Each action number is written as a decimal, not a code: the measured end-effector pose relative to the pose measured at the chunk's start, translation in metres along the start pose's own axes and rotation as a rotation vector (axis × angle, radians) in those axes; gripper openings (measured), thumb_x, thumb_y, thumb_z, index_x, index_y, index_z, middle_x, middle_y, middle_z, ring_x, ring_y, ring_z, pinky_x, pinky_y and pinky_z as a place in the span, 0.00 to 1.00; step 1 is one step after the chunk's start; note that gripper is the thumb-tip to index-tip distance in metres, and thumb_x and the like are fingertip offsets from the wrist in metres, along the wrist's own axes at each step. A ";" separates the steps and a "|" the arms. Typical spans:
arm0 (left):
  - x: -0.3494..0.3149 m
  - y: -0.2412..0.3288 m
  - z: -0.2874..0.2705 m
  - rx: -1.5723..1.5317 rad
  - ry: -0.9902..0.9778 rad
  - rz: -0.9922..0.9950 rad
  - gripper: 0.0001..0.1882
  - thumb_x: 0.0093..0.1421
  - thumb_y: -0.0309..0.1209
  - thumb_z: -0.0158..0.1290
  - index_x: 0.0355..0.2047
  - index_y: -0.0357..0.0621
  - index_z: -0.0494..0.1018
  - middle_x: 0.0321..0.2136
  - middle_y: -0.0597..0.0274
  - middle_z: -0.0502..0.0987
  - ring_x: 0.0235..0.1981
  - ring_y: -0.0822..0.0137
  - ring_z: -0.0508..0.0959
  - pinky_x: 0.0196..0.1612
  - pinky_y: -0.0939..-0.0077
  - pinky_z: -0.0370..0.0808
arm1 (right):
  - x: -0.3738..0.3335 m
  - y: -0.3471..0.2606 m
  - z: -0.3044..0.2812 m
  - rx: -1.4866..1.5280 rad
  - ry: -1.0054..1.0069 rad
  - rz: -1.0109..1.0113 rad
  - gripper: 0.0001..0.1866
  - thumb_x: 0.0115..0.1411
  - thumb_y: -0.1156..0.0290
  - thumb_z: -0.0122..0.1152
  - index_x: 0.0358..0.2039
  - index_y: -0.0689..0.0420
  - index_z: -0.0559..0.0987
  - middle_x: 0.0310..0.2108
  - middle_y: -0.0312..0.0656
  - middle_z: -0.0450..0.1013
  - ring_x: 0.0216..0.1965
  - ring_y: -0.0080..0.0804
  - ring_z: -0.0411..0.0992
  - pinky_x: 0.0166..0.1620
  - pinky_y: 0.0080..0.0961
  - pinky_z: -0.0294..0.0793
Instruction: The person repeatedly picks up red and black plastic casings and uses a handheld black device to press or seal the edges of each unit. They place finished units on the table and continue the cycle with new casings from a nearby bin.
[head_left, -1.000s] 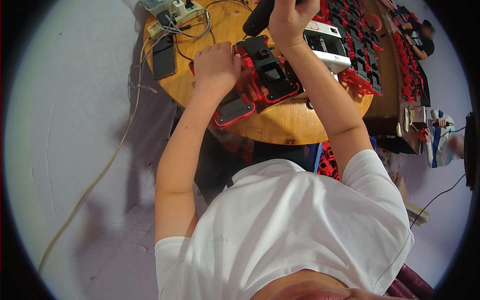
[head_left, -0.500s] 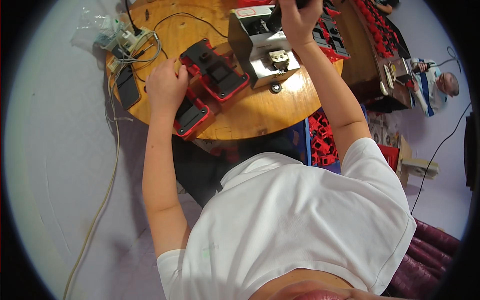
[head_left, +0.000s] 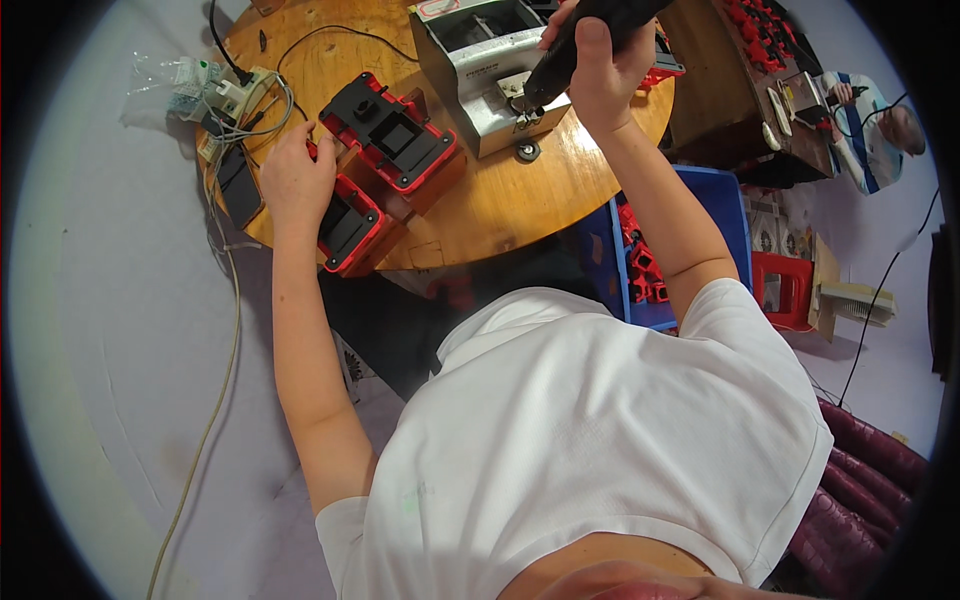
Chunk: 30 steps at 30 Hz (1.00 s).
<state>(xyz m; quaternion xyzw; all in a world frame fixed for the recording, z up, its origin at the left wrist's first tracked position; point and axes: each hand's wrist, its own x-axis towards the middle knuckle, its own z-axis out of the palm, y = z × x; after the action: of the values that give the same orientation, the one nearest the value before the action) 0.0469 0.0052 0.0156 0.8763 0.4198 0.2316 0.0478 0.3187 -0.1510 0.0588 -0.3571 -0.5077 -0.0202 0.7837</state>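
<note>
My right hand (head_left: pixel 608 85) is wrapped round a black electric screwdriver (head_left: pixel 565 62). The driver's tip points down at the small front outlet of a silver box-shaped screw feeder (head_left: pixel 487 72). My left hand (head_left: pixel 298 178) is closed with curled fingers at the far left end of a red-rimmed black housing (head_left: pixel 350 222), and a bit of red shows between thumb and fingers. Beside it, a second red and black housing (head_left: pixel 395 130) sits on a brown block, its top face up with a round black knob and a square opening. My left fingertips are partly hidden.
All this stands on a round wooden table (head_left: pixel 500 220). A dark phone (head_left: pixel 240 190) and a power strip (head_left: pixel 240 95) with tangled cables lie at the left. A blue crate (head_left: pixel 712 195) with red parts is beside the table. Another person (head_left: pixel 865 130) works at the far right.
My right hand has brought the screwdriver down and nearer, its tip now at the feeder's outlet. My left hand stays by the near housing. The whole view has shifted slightly.
</note>
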 end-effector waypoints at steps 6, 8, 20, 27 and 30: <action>0.000 0.001 -0.001 -0.011 0.003 0.004 0.18 0.58 0.40 0.52 0.43 0.39 0.77 0.35 0.51 0.80 0.40 0.52 0.78 0.45 0.58 0.72 | -0.008 0.000 0.000 -0.018 0.007 0.014 0.26 0.61 0.53 0.62 0.47 0.58 0.64 0.27 0.38 0.70 0.23 0.22 0.69 0.26 0.20 0.70; 0.001 0.002 -0.001 -0.015 -0.004 -0.003 0.19 0.58 0.40 0.53 0.42 0.39 0.78 0.35 0.50 0.80 0.40 0.51 0.78 0.45 0.59 0.73 | -0.008 -0.008 0.007 -0.042 0.036 0.026 0.26 0.61 0.53 0.62 0.47 0.59 0.65 0.26 0.37 0.69 0.22 0.21 0.68 0.26 0.19 0.70; -0.019 -0.033 -0.006 -0.088 0.076 0.053 0.34 0.53 0.52 0.60 0.47 0.33 0.71 0.46 0.44 0.74 0.50 0.46 0.72 0.52 0.57 0.69 | 0.040 -0.007 0.110 0.232 -0.019 0.151 0.20 0.65 0.52 0.56 0.38 0.57 0.66 0.22 0.37 0.68 0.21 0.22 0.68 0.25 0.21 0.70; -0.020 -0.024 -0.008 -0.082 0.018 -0.069 0.34 0.55 0.52 0.56 0.48 0.33 0.71 0.47 0.44 0.74 0.50 0.46 0.71 0.54 0.59 0.68 | 0.026 0.032 0.187 0.331 -0.142 0.086 0.18 0.64 0.60 0.60 0.44 0.56 0.65 0.27 0.30 0.65 0.24 0.16 0.62 0.26 0.17 0.64; -0.021 -0.022 -0.008 -0.090 0.005 -0.090 0.35 0.55 0.53 0.55 0.50 0.32 0.70 0.46 0.45 0.75 0.50 0.47 0.71 0.54 0.59 0.67 | 0.021 0.046 0.193 0.295 -0.133 0.128 0.17 0.64 0.61 0.61 0.44 0.56 0.65 0.27 0.29 0.64 0.25 0.15 0.61 0.27 0.16 0.62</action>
<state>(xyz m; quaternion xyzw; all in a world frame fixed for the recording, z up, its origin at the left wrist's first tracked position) 0.0164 0.0028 0.0089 0.8528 0.4482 0.2501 0.0967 0.1957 0.0024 0.0949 -0.2705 -0.5322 0.1283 0.7919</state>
